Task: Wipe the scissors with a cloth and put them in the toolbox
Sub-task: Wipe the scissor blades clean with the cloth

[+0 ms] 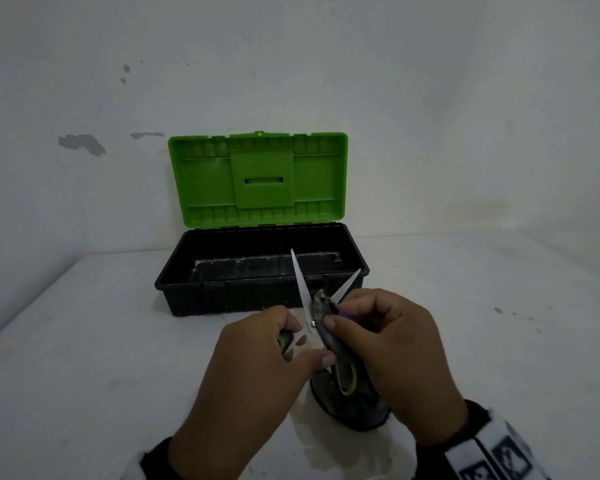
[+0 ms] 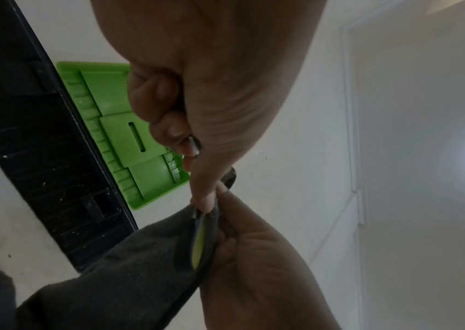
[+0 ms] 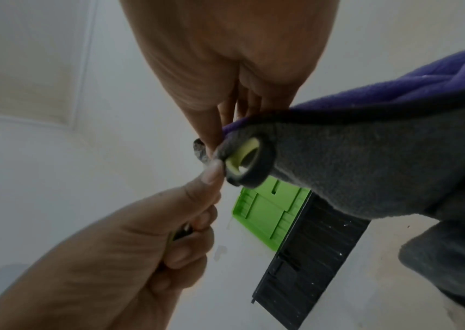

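Observation:
The scissors (image 1: 300, 289) are held above the table with blades spread, tips pointing at the toolbox (image 1: 194, 292). My left hand (image 1: 291, 344) grips one black-and-green handle; its thumb lies near the pivot. My right hand (image 1: 340, 318) pinches a grey-and-purple cloth (image 1: 354, 410) around the right blade close to the pivot. The rest of the cloth hangs down to the table. The other handle loop (image 3: 249, 160) pokes out of the cloth (image 3: 366, 156) in the right wrist view. In the left wrist view the handle (image 2: 201, 241) sits between cloth (image 2: 129, 268) and right palm.
The toolbox has a black base and a green lid (image 1: 257, 178) standing open against the white wall. Its inside looks dark and mostly bare. It sits at the back of the white table (image 1: 84, 341), just beyond the blade tips.

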The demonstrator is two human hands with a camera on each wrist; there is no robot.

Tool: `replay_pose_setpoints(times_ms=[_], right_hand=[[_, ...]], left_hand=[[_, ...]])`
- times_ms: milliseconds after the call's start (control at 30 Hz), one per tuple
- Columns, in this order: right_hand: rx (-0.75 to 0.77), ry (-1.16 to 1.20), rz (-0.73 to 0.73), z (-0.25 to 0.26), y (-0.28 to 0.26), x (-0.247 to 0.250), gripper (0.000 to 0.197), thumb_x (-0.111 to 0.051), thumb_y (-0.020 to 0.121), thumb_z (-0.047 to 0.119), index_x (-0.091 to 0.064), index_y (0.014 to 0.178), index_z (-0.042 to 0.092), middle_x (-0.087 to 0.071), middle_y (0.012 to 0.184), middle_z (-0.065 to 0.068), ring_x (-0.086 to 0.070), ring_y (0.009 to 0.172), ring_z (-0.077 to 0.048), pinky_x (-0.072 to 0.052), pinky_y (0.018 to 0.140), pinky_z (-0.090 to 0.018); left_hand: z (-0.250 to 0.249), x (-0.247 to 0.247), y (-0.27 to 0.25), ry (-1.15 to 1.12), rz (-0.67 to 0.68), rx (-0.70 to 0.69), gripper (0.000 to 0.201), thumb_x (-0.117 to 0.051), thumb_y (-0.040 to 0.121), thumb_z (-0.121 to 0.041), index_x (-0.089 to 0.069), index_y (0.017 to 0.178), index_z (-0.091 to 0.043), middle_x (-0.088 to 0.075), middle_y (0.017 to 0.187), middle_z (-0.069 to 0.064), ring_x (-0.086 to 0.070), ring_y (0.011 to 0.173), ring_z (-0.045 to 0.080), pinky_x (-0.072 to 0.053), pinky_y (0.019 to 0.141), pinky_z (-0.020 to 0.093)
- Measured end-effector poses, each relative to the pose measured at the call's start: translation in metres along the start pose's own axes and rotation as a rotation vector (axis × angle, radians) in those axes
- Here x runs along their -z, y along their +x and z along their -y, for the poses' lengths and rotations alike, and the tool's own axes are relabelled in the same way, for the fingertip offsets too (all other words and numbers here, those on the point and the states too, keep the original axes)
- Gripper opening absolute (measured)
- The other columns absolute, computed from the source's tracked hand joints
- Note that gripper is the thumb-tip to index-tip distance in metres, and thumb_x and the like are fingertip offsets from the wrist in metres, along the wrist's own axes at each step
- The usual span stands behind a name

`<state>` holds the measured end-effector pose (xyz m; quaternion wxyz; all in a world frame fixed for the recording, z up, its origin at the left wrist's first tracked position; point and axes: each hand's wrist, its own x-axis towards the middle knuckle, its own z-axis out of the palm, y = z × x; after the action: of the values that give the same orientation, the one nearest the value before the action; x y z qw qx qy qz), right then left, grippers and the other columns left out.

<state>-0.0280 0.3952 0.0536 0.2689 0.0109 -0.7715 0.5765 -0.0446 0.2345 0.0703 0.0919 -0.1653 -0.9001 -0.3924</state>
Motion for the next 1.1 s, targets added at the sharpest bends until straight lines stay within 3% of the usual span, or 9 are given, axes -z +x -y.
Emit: replay_pose_setpoints(times_ms=[200,300,400,500,600,700,833,967,1100], right_hand=[[-0.050,-0.054,-0.065,0.000,0.001,-0.011,0.016,-0.083,0.078,0.020,-0.070,0.069,0.019,-0.070,0.067,0.003,-0.067,0.061,-0.012,-0.057,0.057,-0.027],[-0.073,-0.071,-0.161,0.000,0.010,-0.011,0.018,-0.082,0.079,0.024,-0.067,0.069,0.021,-0.070,0.065,0.003,-0.066,0.060,-0.010,-0.054,0.055,-0.022],[-0.094,-0.070,-0.120,0.003,0.011,-0.012,0.018,-0.082,0.078,0.024,-0.068,0.068,0.020,-0.071,0.065,0.003,-0.067,0.059,-0.010,-0.056,0.057,-0.024],[-0.082,-0.063,-0.047,0.010,0.004,-0.015,0.019,-0.083,0.078,0.022,-0.067,0.067,0.021,-0.070,0.066,0.002,-0.067,0.059,-0.012,-0.057,0.056,-0.026],[-0.054,-0.078,-0.125,0.008,0.009,-0.013,0.018,-0.083,0.078,0.023,-0.068,0.068,0.019,-0.070,0.064,0.002,-0.067,0.058,-0.010,-0.055,0.055,-0.023],[-0.066,-0.058,-0.153,0.007,0.010,-0.015,0.018,-0.083,0.078,0.023,-0.068,0.069,0.018,-0.071,0.064,0.001,-0.068,0.060,-0.012,-0.057,0.057,-0.027],[-0.060,-0.055,-0.095,0.010,0.004,-0.017,0.021,-0.083,0.077,0.022,-0.066,0.065,0.022,-0.070,0.066,0.004,-0.066,0.058,-0.011,-0.055,0.055,-0.022],[-0.084,-0.033,-0.181,0.005,0.016,-0.010,0.018,-0.083,0.077,0.024,-0.069,0.067,0.018,-0.071,0.064,0.003,-0.067,0.058,-0.009,-0.054,0.056,-0.022],[-0.086,-0.011,-0.091,0.010,0.007,-0.014,0.017,-0.083,0.078,0.022,-0.070,0.069,0.016,-0.072,0.065,0.001,-0.068,0.058,-0.011,-0.056,0.055,-0.023]], left_hand=[[0.003,-0.001,0.002,-0.004,-0.006,-0.037,0.036,-0.084,0.065,-0.047,-0.051,0.076,-0.034,-0.053,0.064,-0.016,-0.050,0.068,-0.022,-0.039,0.059,0.002],[0.005,-0.003,0.001,-0.010,-0.029,-0.041,0.038,-0.084,0.062,-0.051,-0.051,0.071,-0.035,-0.056,0.063,-0.015,-0.054,0.065,-0.012,-0.039,0.052,0.008],[0.009,-0.004,0.002,-0.036,-0.048,-0.027,0.037,-0.085,0.060,-0.050,-0.054,0.069,-0.033,-0.059,0.065,-0.014,-0.054,0.061,-0.004,-0.037,0.051,0.010],[0.010,-0.002,0.004,-0.065,-0.066,-0.056,0.035,-0.086,0.060,-0.044,-0.056,0.069,-0.029,-0.058,0.062,-0.010,-0.054,0.066,-0.009,-0.041,0.057,0.007],[0.008,-0.001,0.004,-0.087,-0.060,-0.065,0.035,-0.087,0.060,-0.042,-0.058,0.071,-0.028,-0.057,0.061,-0.013,-0.054,0.067,-0.016,-0.040,0.058,0.004],[0.009,-0.001,0.005,-0.088,-0.061,-0.059,0.034,-0.087,0.060,-0.042,-0.058,0.073,-0.029,-0.059,0.064,-0.014,-0.054,0.068,-0.017,-0.040,0.058,0.004],[0.011,0.000,0.004,-0.091,-0.065,-0.051,0.035,-0.088,0.059,-0.041,-0.058,0.071,-0.028,-0.056,0.059,-0.013,-0.053,0.062,-0.015,-0.040,0.055,0.005],[0.006,0.003,0.004,-0.110,-0.049,-0.067,0.034,-0.088,0.059,-0.038,-0.058,0.070,-0.026,-0.051,0.053,-0.011,-0.052,0.057,-0.017,-0.039,0.054,0.004],[0.006,0.004,0.005,-0.126,-0.049,-0.067,0.033,-0.088,0.061,-0.034,-0.058,0.071,-0.023,-0.053,0.054,-0.007,-0.053,0.057,-0.018,-0.040,0.054,0.005]])
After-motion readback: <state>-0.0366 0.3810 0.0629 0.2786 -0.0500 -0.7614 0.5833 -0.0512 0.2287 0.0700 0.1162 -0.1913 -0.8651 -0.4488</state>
